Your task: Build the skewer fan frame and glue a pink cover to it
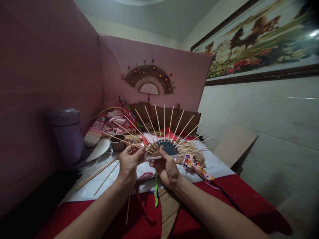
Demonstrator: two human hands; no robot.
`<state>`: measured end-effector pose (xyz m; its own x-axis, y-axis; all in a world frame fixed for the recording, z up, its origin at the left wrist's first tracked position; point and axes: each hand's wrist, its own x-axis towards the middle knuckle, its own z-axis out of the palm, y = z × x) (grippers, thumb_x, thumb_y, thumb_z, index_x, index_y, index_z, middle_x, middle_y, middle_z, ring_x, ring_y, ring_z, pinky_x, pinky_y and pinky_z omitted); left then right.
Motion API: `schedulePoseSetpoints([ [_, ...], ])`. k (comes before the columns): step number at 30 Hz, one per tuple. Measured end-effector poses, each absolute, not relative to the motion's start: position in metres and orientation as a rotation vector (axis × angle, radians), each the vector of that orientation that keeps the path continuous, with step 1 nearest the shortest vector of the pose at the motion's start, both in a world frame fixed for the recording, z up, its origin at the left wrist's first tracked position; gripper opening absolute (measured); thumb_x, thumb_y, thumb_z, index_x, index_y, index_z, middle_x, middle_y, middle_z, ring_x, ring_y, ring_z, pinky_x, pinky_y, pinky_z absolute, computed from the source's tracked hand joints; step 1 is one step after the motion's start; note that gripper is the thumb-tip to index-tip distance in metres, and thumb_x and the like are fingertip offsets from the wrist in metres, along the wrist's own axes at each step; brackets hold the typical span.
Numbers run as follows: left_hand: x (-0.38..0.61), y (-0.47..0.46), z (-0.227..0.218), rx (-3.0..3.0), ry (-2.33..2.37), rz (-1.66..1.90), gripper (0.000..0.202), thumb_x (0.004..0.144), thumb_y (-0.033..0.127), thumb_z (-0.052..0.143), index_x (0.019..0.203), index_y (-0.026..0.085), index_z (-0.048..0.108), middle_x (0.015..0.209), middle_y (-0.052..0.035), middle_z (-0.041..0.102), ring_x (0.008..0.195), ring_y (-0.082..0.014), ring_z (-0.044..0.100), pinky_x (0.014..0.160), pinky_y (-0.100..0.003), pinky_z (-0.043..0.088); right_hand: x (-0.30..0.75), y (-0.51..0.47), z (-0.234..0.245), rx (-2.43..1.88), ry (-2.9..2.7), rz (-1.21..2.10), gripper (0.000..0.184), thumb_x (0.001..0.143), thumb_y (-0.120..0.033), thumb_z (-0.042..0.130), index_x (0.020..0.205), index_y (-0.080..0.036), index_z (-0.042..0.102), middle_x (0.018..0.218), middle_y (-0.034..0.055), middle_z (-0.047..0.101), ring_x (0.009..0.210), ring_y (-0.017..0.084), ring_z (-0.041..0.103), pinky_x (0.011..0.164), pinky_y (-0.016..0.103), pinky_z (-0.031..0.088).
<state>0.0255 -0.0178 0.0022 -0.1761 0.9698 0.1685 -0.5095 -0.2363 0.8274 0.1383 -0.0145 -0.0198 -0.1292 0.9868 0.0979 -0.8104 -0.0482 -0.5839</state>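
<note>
I hold a half-made fan (169, 147) above the table: a dark half-round base with several thin wooden sticks spreading out like rays. My left hand (129, 164) is closed, pinching the left edge of the fan near the lowest sticks. My right hand (166, 167) is closed on the bottom of the base, thumb up against it. A green pipe cleaner (156, 191) hangs down between my hands. A pale strip runs between both hands just under the base.
A colourful patterned glue gun (196, 167) lies on white paper (219, 166) over a red cloth (231, 196). Loose sticks (99, 171), a brown cup (117, 142), a purple jar (67, 134), craft supplies and a cardboard box stand behind. A finished fan (149, 79) hangs on the pink wall.
</note>
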Motion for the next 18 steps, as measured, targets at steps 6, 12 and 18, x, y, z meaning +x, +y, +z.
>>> schedulePoseSetpoints([
  [6,0.027,-0.017,0.001,0.867,0.744,1.675,0.028,0.052,0.027,0.077,0.064,0.012,0.056,0.058,0.0028,0.057,0.052,-0.0075,0.052,0.049,-0.020,0.046,0.138,-0.015,-0.018,-0.363,-0.589,1.608,0.017,0.071,-0.027,0.067,0.065,-0.018,0.054,0.051,-0.0032,0.061,0.045,0.012,0.054,0.043,0.023,0.043],
  [12,0.026,-0.014,-0.002,0.941,0.762,1.668,0.027,0.056,0.029,0.075,0.070,0.012,0.058,0.064,0.0021,0.058,0.057,-0.0083,0.052,0.052,-0.021,0.046,0.139,-0.011,-0.021,-0.389,-0.597,1.618,0.018,0.070,-0.030,0.068,0.066,-0.018,0.055,0.052,-0.0017,0.062,0.045,0.012,0.054,0.045,0.023,0.044],
  [18,0.027,-0.008,-0.009,1.011,0.712,1.628,0.030,0.056,0.021,0.075,0.079,0.014,0.056,0.071,-0.0004,0.064,0.065,-0.0113,0.058,0.059,-0.022,0.046,0.138,-0.011,-0.023,-0.390,-0.646,1.611,0.019,0.069,-0.031,0.069,0.066,-0.016,0.058,0.056,0.0001,0.064,0.047,0.011,0.055,0.048,0.022,0.045],
])
